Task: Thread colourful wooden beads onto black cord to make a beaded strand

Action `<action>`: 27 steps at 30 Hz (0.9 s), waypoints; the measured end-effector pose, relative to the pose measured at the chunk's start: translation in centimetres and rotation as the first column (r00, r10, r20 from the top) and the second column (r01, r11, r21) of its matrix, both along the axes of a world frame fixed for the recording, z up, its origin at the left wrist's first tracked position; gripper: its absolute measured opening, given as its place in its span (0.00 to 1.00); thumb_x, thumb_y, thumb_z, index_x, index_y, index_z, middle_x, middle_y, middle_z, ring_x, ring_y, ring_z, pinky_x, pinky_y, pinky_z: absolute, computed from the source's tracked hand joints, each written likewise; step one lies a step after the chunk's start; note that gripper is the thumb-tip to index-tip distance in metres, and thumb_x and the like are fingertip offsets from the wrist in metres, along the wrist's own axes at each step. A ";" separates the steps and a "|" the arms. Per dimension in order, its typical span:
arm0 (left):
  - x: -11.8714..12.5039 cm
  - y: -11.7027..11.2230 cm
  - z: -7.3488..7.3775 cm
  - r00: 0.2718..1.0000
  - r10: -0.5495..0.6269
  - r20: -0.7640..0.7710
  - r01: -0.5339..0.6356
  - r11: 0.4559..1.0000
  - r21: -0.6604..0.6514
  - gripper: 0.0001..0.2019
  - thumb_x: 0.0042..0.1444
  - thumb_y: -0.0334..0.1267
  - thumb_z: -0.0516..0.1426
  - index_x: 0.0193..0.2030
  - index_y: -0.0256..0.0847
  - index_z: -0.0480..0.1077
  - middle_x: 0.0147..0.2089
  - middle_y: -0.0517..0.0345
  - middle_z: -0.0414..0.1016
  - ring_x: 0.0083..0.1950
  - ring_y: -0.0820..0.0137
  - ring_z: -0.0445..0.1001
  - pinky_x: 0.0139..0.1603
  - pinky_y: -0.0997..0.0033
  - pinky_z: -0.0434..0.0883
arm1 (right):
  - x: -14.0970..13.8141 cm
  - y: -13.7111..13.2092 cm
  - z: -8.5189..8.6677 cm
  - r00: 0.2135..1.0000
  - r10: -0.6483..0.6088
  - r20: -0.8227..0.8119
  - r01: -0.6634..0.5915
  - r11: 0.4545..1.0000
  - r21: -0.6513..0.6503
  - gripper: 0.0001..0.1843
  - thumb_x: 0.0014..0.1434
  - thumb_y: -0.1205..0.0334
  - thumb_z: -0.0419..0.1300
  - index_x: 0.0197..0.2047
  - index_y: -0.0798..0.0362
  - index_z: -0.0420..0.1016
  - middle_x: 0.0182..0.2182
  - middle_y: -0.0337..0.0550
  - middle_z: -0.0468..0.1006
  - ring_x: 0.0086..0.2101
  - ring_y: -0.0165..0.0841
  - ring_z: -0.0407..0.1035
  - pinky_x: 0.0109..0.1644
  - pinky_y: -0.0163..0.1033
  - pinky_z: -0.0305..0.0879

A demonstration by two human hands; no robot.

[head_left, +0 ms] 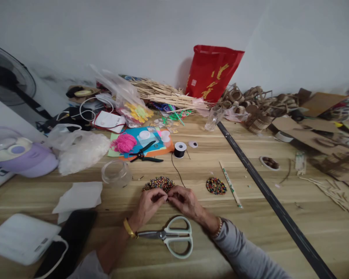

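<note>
My left hand (151,205) and my right hand (186,201) meet at the front middle of the table, thumbs and forefingers pinched tip to tip. Whatever lies between the fingertips is too small to make out. Just beyond them sits a heap of multicoloured beads (159,183), partly covered by my fingers. A thin black cord (178,173) runs from a white-flanged spool (180,150) down to the back of my right hand. Closer to me than the hands lie grey-handled scissors (165,235). To the right rests a beaded loop (216,186).
A paper-wrapped stick (231,184) and a dark strip (264,186) lie on the right. Pruning shears (145,154), pink yarn (124,143) and a clear tub (115,173) are at back left. A white power bank (23,238) is front left. A red bag (213,73) stands behind.
</note>
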State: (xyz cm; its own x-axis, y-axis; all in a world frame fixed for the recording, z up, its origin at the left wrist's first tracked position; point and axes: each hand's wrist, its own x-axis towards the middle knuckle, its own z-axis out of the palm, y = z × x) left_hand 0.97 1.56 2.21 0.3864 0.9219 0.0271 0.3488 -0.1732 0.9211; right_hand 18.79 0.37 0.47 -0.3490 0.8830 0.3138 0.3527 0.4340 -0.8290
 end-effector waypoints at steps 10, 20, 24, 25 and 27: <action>-0.3 -0.1 -0.6 0.996 0.017 -0.085 -0.009 0.996 0.089 0.07 0.54 0.32 0.54 0.29 0.36 0.74 0.29 0.56 0.77 0.31 0.70 0.73 0.35 0.74 0.68 | 0.3 0.3 0.1 1.000 0.010 -0.007 -0.010 0.999 0.030 0.10 0.62 0.59 0.55 0.33 0.54 0.72 0.28 0.43 0.73 0.29 0.30 0.65 0.33 0.35 0.62; -0.2 -0.4 -1.8 0.936 -0.074 -0.344 0.209 0.903 0.376 0.07 0.55 0.27 0.55 0.31 0.38 0.73 0.33 0.54 0.74 0.37 0.68 0.71 0.38 0.71 0.67 | 1.3 0.9 -0.3 0.976 -0.151 -0.156 0.112 0.965 -0.236 0.11 0.58 0.56 0.58 0.30 0.55 0.70 0.25 0.39 0.69 0.26 0.28 0.61 0.29 0.33 0.58; -0.2 -0.5 -2.3 0.907 -0.086 -0.413 0.274 0.863 0.424 0.08 0.57 0.27 0.54 0.33 0.38 0.74 0.34 0.55 0.72 0.37 0.69 0.70 0.38 0.70 0.67 | 1.2 0.9 -0.3 0.970 -0.171 -0.174 0.120 0.956 -0.269 0.12 0.57 0.55 0.58 0.30 0.56 0.70 0.25 0.39 0.69 0.26 0.29 0.61 0.29 0.33 0.58; -0.2 -0.5 -2.3 0.899 -0.090 -0.429 0.290 0.857 0.427 0.08 0.57 0.28 0.54 0.33 0.38 0.73 0.34 0.55 0.72 0.37 0.69 0.70 0.38 0.70 0.66 | 1.2 0.9 -0.2 0.971 -0.167 -0.170 0.116 0.955 -0.272 0.12 0.57 0.55 0.58 0.30 0.56 0.70 0.25 0.39 0.69 0.26 0.28 0.61 0.29 0.33 0.58; -0.1 -0.5 -2.3 0.883 -0.092 -0.461 0.314 0.846 0.431 0.08 0.58 0.28 0.53 0.32 0.38 0.73 0.34 0.55 0.71 0.37 0.69 0.70 0.37 0.71 0.66 | 1.1 0.9 -0.2 0.974 -0.160 -0.162 0.111 0.954 -0.278 0.12 0.57 0.55 0.59 0.30 0.56 0.70 0.25 0.38 0.69 0.26 0.28 0.60 0.28 0.32 0.58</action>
